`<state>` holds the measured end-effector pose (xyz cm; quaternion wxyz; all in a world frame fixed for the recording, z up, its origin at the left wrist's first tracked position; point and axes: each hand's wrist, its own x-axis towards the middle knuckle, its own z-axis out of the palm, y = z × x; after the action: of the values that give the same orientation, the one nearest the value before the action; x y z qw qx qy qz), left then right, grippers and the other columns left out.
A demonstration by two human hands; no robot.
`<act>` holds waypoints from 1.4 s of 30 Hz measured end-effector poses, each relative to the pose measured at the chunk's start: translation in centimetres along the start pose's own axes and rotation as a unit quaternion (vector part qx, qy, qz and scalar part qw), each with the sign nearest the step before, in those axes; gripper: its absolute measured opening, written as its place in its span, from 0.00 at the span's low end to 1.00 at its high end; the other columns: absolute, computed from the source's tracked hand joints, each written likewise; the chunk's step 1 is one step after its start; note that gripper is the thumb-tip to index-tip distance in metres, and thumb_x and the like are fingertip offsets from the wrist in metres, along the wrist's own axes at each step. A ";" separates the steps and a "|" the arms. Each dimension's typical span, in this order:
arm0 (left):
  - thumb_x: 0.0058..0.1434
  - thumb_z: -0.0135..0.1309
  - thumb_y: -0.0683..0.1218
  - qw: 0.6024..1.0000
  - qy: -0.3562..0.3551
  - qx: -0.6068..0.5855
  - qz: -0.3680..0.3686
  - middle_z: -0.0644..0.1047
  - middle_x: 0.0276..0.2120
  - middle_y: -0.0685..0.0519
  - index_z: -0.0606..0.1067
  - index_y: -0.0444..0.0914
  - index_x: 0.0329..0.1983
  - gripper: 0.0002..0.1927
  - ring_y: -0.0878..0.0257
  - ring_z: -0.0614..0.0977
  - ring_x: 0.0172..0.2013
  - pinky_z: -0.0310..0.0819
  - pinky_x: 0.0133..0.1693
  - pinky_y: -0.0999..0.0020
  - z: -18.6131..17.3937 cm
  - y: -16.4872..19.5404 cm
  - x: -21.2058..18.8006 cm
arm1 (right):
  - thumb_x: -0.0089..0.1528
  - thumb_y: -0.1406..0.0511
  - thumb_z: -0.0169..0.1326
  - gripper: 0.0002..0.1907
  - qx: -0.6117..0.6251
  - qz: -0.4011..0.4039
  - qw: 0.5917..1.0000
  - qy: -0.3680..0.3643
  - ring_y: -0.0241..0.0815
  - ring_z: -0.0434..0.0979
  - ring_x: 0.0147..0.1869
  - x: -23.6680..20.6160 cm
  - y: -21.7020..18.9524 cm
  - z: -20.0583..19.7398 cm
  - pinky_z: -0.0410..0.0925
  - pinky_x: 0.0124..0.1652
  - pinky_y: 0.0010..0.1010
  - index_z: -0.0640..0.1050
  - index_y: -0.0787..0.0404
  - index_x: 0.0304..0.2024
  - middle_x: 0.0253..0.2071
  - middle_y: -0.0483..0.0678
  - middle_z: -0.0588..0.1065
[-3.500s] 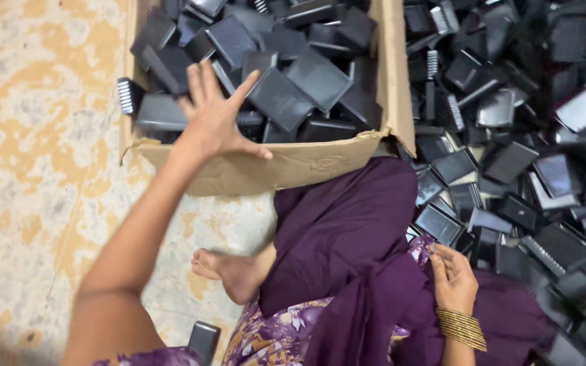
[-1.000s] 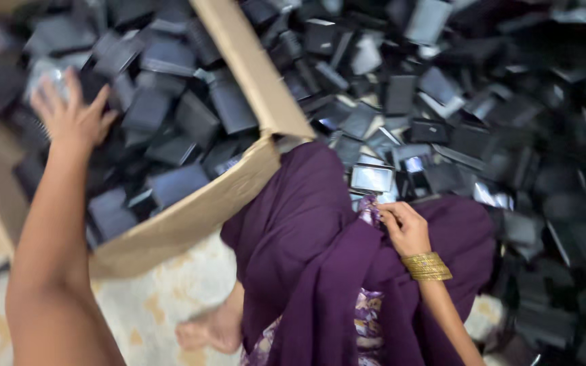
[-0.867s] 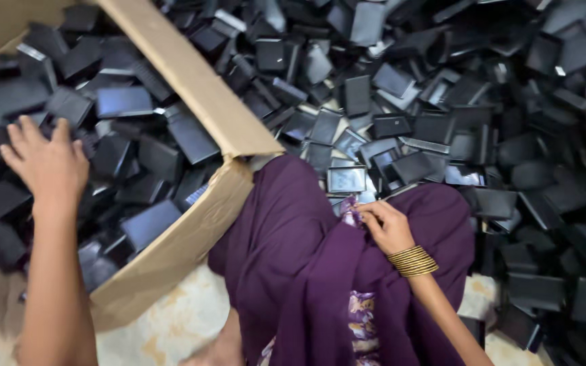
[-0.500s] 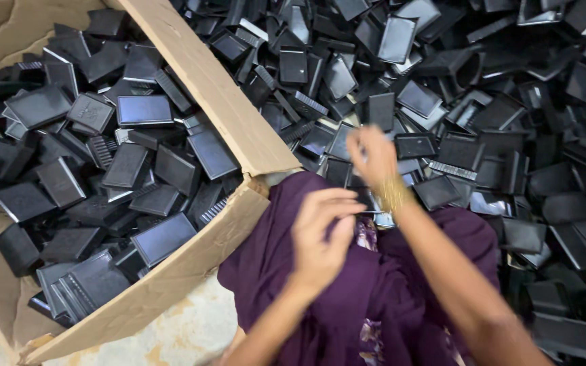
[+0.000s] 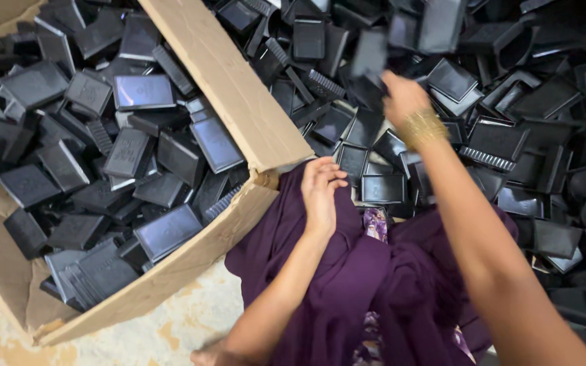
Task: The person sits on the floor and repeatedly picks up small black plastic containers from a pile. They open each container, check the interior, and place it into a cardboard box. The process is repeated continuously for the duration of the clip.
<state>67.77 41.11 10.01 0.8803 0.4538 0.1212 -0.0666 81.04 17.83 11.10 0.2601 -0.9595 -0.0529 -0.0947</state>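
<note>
A loose heap of black rectangular plastic casings [image 5: 510, 135] is spread from twelve to three o'clock beside an open brown cardboard box [image 5: 239, 102]. One blurred black plastic casing [image 5: 369, 57] is pinched in the right hand [image 5: 401, 98]; a firm edge grip is advised. The left hand [image 5: 321, 193], half-curled and empty, rests on purple cloth [image 5: 374, 285].

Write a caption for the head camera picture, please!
Right hand lifts a black plastic part from the pile; left hand rests beside the cardboard box.
</note>
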 end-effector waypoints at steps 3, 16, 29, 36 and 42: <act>0.68 0.46 0.38 0.969 -0.045 0.235 0.066 0.74 0.46 0.45 0.71 0.32 0.55 0.13 0.59 0.79 0.42 0.77 0.42 0.66 0.5 0.0 1.4 | 0.62 0.69 0.55 0.23 0.032 0.045 0.997 0.056 0.73 0.75 0.45 -7.9 -1.1 -5.5 0.67 0.44 0.58 0.72 0.59 0.61 0.40 0.69 0.76; 0.46 0.57 0.34 0.565 -0.069 0.753 0.330 0.74 0.44 0.39 0.69 0.34 0.45 0.22 0.40 0.75 0.48 0.70 0.49 0.49 0.8 -0.2 15.4 | 0.51 0.64 0.65 0.21 -0.114 0.161 0.980 0.006 0.60 0.70 0.64 -31.9 -3.4 -14.6 0.66 0.61 0.47 0.74 0.56 0.45 0.66 0.55 0.69; 0.73 0.53 0.56 0.874 -0.328 -0.288 -0.213 0.70 0.32 0.58 0.73 0.41 0.53 0.16 0.69 0.71 0.26 0.65 0.26 0.75 3.7 5.0 -4.2 | 0.53 0.63 0.69 0.31 0.356 0.193 0.909 0.098 0.45 0.76 0.57 -24.1 -9.9 -14.9 0.71 0.53 0.37 0.72 0.57 0.56 0.54 0.50 0.75; 0.74 0.38 0.66 0.951 -0.219 -0.163 -0.146 0.77 0.52 0.47 0.69 0.32 0.63 0.34 0.56 0.80 0.52 0.73 0.55 0.60 6.3 2.1 -7.3 | 0.52 0.62 0.71 0.35 0.178 0.143 0.969 0.090 0.45 0.79 0.51 -22.6 -18.4 -13.3 0.73 0.49 0.34 0.75 0.59 0.61 0.52 0.53 0.77; 0.76 0.27 0.67 0.976 -0.213 -0.033 -0.002 0.69 0.61 0.48 0.62 0.38 0.73 0.36 0.59 0.72 0.61 0.65 0.65 0.64 6.2 2.1 -7.9 | 0.55 0.62 0.68 0.38 0.319 0.187 0.922 0.112 0.45 0.81 0.58 -22.7 -18.8 -12.8 0.73 0.55 0.35 0.71 0.61 0.66 0.56 0.53 0.78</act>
<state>61.63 37.32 17.34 0.9003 0.3995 -0.0663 -0.1594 54.05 26.26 26.40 0.5696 -0.8013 0.1295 -0.1294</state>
